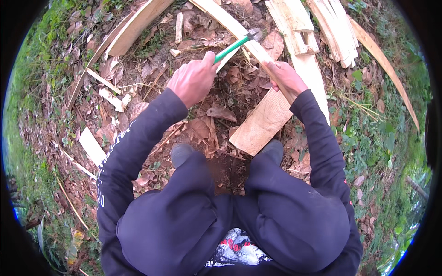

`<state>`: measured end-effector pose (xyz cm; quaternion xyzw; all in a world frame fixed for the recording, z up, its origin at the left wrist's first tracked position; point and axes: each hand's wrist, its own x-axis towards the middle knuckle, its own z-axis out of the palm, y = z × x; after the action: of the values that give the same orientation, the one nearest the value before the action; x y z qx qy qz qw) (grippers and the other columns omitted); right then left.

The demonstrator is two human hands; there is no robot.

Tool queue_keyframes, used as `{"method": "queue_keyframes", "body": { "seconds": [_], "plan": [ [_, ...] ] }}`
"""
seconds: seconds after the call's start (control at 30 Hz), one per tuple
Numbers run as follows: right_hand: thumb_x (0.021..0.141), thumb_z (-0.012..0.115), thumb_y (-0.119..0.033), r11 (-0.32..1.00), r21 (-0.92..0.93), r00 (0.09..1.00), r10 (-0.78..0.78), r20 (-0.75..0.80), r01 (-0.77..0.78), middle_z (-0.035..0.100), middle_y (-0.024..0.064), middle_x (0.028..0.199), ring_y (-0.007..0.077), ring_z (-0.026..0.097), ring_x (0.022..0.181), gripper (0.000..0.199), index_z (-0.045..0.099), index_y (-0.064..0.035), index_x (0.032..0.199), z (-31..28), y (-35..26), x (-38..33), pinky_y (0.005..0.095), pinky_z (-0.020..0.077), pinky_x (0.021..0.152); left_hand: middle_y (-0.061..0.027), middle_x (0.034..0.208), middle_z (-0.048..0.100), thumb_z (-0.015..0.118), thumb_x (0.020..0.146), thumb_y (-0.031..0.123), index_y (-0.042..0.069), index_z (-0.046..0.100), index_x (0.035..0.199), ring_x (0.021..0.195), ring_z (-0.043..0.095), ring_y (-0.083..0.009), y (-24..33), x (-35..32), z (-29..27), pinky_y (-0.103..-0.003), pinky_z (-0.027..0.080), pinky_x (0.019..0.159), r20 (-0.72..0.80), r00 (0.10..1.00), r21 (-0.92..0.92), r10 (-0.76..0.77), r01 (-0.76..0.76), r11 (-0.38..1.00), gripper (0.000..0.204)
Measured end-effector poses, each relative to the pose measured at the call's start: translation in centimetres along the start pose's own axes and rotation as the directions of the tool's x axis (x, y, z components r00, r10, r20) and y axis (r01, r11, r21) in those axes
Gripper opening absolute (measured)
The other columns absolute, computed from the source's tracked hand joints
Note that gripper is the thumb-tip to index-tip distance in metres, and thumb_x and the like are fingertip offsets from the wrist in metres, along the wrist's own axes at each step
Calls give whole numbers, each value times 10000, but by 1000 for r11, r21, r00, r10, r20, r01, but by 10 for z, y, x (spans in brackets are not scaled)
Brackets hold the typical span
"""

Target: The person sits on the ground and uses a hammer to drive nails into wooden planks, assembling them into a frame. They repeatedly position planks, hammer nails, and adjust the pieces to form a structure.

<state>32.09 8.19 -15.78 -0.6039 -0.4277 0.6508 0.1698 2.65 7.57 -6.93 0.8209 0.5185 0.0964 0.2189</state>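
My left hand [192, 79] is closed around a green-handled tool [232, 48]. The dark end of the tool lies against a long pale wooden strip [237, 28]; its exact kind cannot be made out. Across from it, my right hand [287, 79] grips the near part of the same strip, thumb on top. Below the right hand, a broad sawn wooden board [261, 123] rests slanted on the ground close to my right shoe.
Split planks [291, 25] and a bundle of pale slats [336, 32] lie ahead to the right, beside a curved strip [386, 62]. Another board [138, 28] is at the far left. Wood offcuts [113, 99] and dry leaves cover the soil; grass grows around.
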Motion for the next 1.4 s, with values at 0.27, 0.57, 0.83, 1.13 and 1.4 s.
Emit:
{"method": "queue_keyframes", "body": {
  "seconds": [0.27, 0.57, 0.83, 1.13, 1.4],
  "plan": [
    [1010, 569, -451, 998, -62, 1000, 1, 0, -1, 530, 16, 588, 98, 518, 447, 478, 626, 23, 981, -5, -10, 8, 270, 454, 435, -79, 526, 492, 476, 1061, 251, 20, 461, 957, 377, 501, -208, -24, 10, 7, -362, 403, 344, 65, 996, 87, 54, -59, 994, 253],
    [1012, 576, -390, 1000, -13, 999, 28, 32, -28, 546, 10, 643, 86, 533, 507, 415, 652, 15, 1063, -14, 13, 0, 277, 480, 453, -102, 545, 485, 455, 1074, 324, 55, 520, 912, 402, 434, -128, -4, 8, -4, -345, 338, 370, 30, 993, -265, -115, 119, 957, 320],
    [1010, 565, -440, 1000, 6, 999, -1, -36, 1, 527, 1, 626, 87, 519, 490, 442, 630, -4, 974, 2, 6, 3, 249, 464, 468, -107, 502, 469, 430, 1079, 352, 37, 488, 894, 372, 449, -189, -4, 5, -5, -411, 375, 400, 44, 998, -133, -38, 44, 990, 370],
    [1011, 579, -414, 998, 67, 1000, -19, -21, 21, 524, -7, 662, 80, 520, 514, 427, 614, 11, 982, -4, 1, 16, 255, 468, 475, -46, 494, 446, 440, 1080, 317, 41, 495, 887, 357, 433, -159, -7, 17, -21, -356, 340, 336, -221, 975, -288, 7, -73, 955, 340],
    [1017, 555, -439, 980, -182, 996, -91, -17, 86, 565, -6, 717, 73, 530, 563, 460, 645, 11, 1010, 6, 7, 21, 264, 453, 544, -65, 476, 434, 433, 1079, 342, 38, 458, 856, 354, 431, -209, -5, 7, -15, -379, 347, 363, -295, 953, -234, 70, -143, 962, 377]
  ]
}}
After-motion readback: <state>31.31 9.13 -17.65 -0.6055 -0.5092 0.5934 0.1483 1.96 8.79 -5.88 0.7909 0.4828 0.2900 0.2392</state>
